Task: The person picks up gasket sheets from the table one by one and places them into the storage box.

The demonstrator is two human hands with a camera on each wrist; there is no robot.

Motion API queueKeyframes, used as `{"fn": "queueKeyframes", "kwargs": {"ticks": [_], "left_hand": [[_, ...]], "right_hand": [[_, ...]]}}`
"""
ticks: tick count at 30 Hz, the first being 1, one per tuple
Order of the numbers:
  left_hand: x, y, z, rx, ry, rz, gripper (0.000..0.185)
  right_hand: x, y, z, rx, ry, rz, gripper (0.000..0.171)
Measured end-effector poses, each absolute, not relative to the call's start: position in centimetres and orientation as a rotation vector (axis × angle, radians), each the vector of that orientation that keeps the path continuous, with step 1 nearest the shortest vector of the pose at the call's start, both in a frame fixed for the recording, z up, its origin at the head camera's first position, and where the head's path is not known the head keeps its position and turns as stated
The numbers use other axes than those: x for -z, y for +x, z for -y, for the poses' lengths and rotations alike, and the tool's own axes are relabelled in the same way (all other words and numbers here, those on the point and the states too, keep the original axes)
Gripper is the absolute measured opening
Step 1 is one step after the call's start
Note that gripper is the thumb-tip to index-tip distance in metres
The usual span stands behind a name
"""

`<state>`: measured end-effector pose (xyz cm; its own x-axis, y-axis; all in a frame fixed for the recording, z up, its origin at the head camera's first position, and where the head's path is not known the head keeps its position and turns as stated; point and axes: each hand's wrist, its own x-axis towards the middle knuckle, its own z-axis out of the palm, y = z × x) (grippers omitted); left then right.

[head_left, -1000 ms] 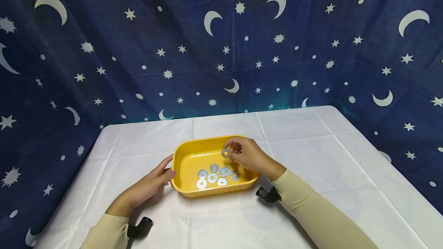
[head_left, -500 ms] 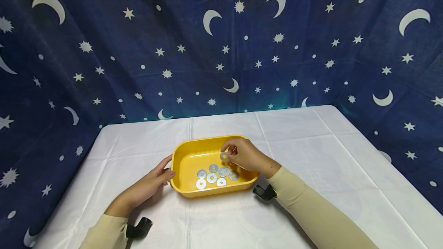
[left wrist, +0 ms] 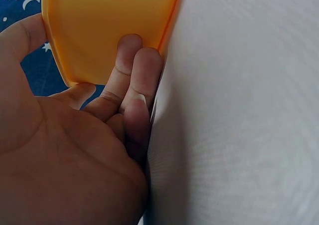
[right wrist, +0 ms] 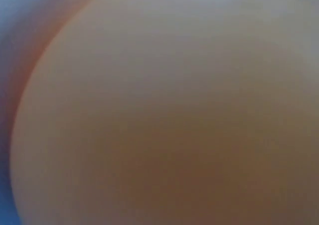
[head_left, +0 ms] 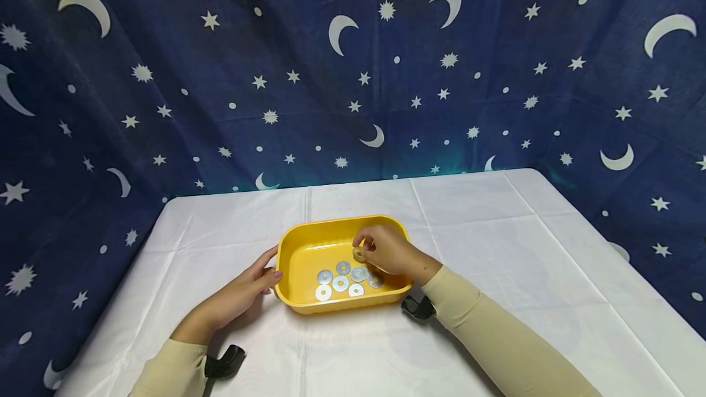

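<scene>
A yellow plastic tray sits on the table, with several flat metal washers lying in its near half. My left hand holds the tray's left end, thumb at the rim; in the left wrist view the other fingers lie against the outer wall. Inside the tray, my right hand pinches one washer between thumb and fingers, low near the tray floor and partly covered by the fingertips. The right wrist view is filled by a blurred yellow-orange surface, and neither hand nor washer can be made out there.
A white cloth covers the table. Behind and at the sides hangs a dark blue curtain with moons and stars. Black wrist mounts sit on both sleeves.
My right hand has lowered the pinched washer slightly toward the tray floor. The left hand keeps its hold, and the other washers lie as before.
</scene>
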<state>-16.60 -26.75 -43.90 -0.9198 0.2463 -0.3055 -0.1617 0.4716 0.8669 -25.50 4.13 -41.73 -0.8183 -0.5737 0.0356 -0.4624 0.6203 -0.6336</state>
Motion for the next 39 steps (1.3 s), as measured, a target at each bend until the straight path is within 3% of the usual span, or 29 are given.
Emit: {"fn": "queueKeyframes", "kwargs": {"ticks": [20, 39], "left_hand": [[44.17, -16.70, 26.83, -1.449, 0.089, -2.336, 0.061], [44.17, -16.67, 26.57, -1.452, 0.072, -2.338, 0.063]], "right_hand": [[42.03, -25.44, -3.83, 0.846, -0.741, -2.696, 0.024], [42.11, -25.31, -3.69, 0.754, -0.742, -2.736, 0.019]]}}
